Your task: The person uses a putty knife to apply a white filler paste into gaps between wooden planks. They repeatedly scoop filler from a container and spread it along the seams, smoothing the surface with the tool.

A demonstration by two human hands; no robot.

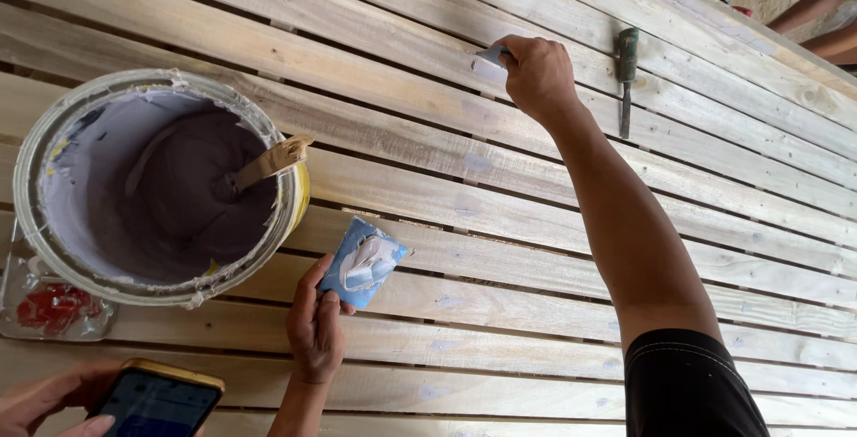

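A slatted wooden surface (428, 187) fills the view. At left stands a large bucket (156, 183) of grey putty with a wooden stick (268, 162) in it. The right hand (536, 75) pinches a small scraper (490, 55) against a far slat. Nearer, the left hand (314, 330) pinches a blue card (363, 261) smeared with putty.

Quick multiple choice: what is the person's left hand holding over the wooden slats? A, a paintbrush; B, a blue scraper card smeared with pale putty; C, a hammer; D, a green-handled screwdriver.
B: the left hand pinches a blue scraper card coated with pale putty, beside the putty bucket, while the right hand presses a small scraper to a slat and the green-handled screwdriver lies untouched.
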